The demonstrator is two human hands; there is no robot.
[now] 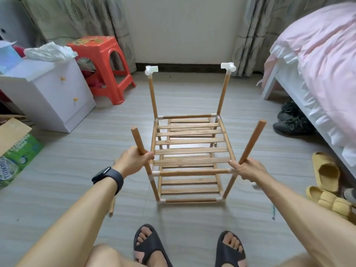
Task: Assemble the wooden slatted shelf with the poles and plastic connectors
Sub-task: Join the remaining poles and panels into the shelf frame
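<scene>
Head view: on the grey floor (77, 160) by the bed (317, 54), left hand (134, 158) and right hand (248, 168) fingers (235, 166) clasp shelf poles (252, 141).

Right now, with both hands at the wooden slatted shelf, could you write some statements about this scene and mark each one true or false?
1. The left hand grips the near-left round wooden pole. True.
2. All four upright poles carry white plastic connectors on top. False: only the far-left connector and far-right connector are fitted; the near tops are bare.
3. The right hand holds the near-right wooden pole. True.
4. The black smartwatch sits on the right wrist. False: it is on the left wrist.
5. The orange plastic stool stands right of the slatted shelf. False: it stands left.
</scene>
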